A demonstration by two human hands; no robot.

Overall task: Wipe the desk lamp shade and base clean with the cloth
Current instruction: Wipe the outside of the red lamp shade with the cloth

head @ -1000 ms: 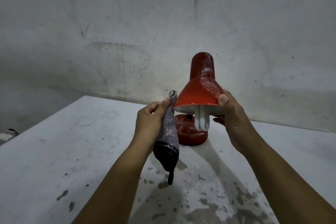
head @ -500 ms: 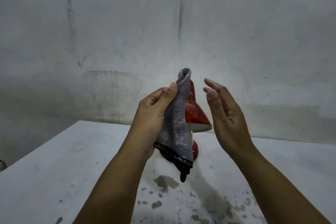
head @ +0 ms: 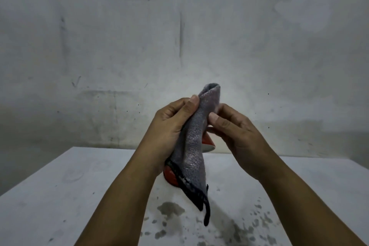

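A grey cloth with a dark stitched hem hangs upright in front of me, folded lengthwise. My left hand grips it from the left, thumb pressed against its upper edge. My right hand pinches the cloth's right side near the top. Behind the cloth and hands stands the red desk lamp. Only a sliver of its shade rim and part of its round base show; the rest is hidden.
The lamp stands on a white table with dark wet-looking blotches on its near middle and right. A stained grey wall rises behind the table's far edge.
My right hand let go of the lamp shade, rose and closed in on the cloth. The cloth was lifted in front of the lamp. The view tilted upward.
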